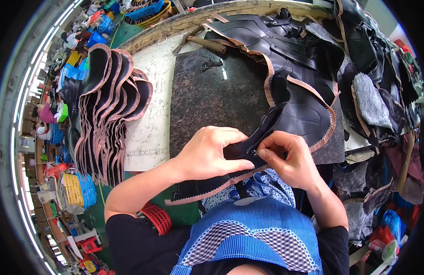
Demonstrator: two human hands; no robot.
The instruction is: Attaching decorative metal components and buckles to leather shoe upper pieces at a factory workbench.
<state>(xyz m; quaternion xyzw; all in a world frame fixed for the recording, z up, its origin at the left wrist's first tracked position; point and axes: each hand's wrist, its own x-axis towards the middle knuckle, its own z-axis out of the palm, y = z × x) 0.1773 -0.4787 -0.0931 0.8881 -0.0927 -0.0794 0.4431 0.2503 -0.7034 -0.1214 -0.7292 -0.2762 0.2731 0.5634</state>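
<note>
A black leather boot upper (300, 120) with a pale pinkish zigzag-cut edge lies across the front of the dark stone slab (207, 91) and hangs over its near edge. My left hand (211, 152) grips its narrow shaft, thumb on the near side and fingers on the far side. The fingertips of my right hand (287, 158) are pinched together at a small dark metal fitting, which looks like a zipper slider (255, 152). What exactly lies between those fingertips is partly hidden. More black uppers (267, 34) are heaped just beyond.
A stack of black uppers (102, 119) overhangs the white board (152, 101) on the left. Behind the slab rests a wooden-handled hammer (205, 44). Grey fleece-lined pieces (371, 101) hang at the right. A red basket (157, 219) is low beside my left arm.
</note>
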